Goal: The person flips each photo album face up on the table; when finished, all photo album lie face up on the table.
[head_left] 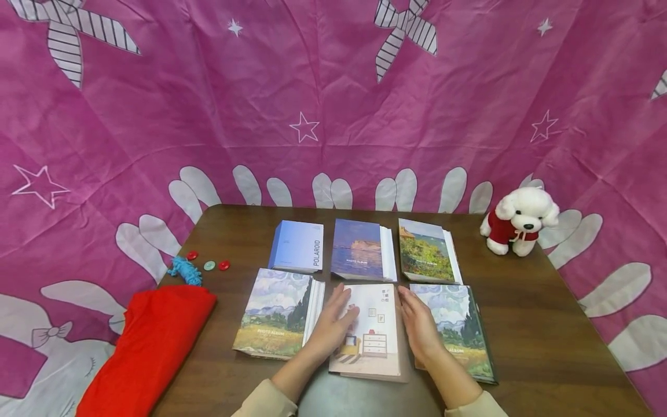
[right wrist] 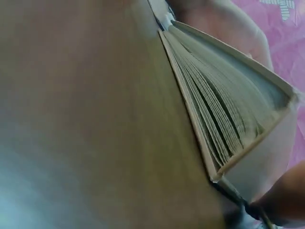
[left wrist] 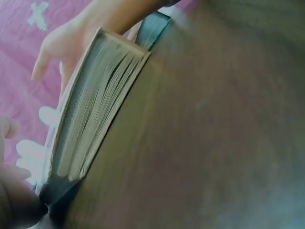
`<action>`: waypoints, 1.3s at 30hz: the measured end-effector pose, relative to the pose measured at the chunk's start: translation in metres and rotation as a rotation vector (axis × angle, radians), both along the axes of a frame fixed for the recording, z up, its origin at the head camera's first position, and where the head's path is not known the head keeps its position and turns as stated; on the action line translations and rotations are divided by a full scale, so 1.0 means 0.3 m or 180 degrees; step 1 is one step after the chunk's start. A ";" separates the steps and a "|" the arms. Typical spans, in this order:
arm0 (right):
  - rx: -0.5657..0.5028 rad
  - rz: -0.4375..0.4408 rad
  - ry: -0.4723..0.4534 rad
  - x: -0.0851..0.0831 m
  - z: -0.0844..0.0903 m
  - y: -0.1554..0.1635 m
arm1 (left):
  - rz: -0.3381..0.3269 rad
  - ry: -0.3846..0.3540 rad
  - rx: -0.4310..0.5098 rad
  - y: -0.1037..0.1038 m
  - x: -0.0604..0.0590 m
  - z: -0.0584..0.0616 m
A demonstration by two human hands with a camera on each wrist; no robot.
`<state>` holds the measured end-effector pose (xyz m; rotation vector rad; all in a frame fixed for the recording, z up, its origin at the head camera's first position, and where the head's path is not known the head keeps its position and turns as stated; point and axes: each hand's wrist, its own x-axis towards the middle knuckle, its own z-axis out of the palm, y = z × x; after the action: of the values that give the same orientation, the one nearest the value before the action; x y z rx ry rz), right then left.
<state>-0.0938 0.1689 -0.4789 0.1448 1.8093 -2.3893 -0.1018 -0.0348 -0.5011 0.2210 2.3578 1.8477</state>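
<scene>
A cream album [head_left: 367, 336] with a drawing of a chair and a drawer chest lies at the front middle of the table, between the two hands. My left hand [head_left: 331, 324] is along its left side, with the thumb over the cover. At its right side, my right hand [head_left: 423, 330] has its fingers extended beside the spine and overlaps a painted landscape album [head_left: 461, 318]. Both wrist views show the near edge of the cream album's pages [left wrist: 100, 107], with covers above and below them [right wrist: 224, 100].
Another landscape album [head_left: 276, 313] lies left of the hands. Behind are a blue Polaroid album [head_left: 298, 246], a sea-cliff album [head_left: 359, 249] and a garden album [head_left: 427, 252]. Red cloth [head_left: 156, 341], blue yarn [head_left: 186, 271] and several buttons [head_left: 209, 266] lie left; a plush dog [head_left: 521, 223] sits right.
</scene>
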 end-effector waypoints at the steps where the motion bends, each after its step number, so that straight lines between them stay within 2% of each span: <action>1: -0.0014 -0.0063 -0.0008 0.000 -0.002 -0.004 | -0.0019 0.0002 0.0007 0.004 0.000 -0.002; 6: -0.0110 -0.0464 0.0074 -0.009 0.007 -0.004 | -0.0070 0.0044 0.0003 0.020 0.009 -0.004; 11: 0.0043 -0.0784 0.0186 -0.026 0.029 -0.003 | -0.0075 0.0006 0.0165 0.027 0.006 -0.004; 15: -0.0153 -0.0855 0.0468 -0.039 0.044 -0.013 | -0.0286 -0.0137 0.0620 0.050 -0.002 -0.002; 18: -0.0382 -0.0732 0.0771 -0.055 0.058 -0.032 | -0.0590 -0.0195 0.1205 0.070 -0.002 0.004; 22: -0.0313 -0.0490 0.1000 -0.070 0.075 -0.065 | -0.0902 -0.0224 0.1838 0.078 0.007 0.015; 24: -0.0161 -0.0454 0.0945 -0.070 0.078 -0.076 | -0.0963 -0.0277 0.1960 0.070 0.011 0.021; 30: 0.0357 -0.0277 0.0410 -0.051 0.061 -0.075 | -0.0744 -0.0248 0.1690 0.017 0.011 0.043; 36: 0.0978 -0.0220 -0.0158 -0.039 0.024 -0.067 | -0.0346 0.0054 0.1286 -0.032 0.008 0.047; 39: 0.0991 -0.0237 -0.0269 -0.032 0.012 -0.061 | -0.0141 0.0249 0.0990 -0.043 0.013 0.038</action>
<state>-0.1034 0.1506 -0.4754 0.3458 2.1567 -2.0938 -0.0979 -0.0476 -0.4896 0.3808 2.0805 2.2144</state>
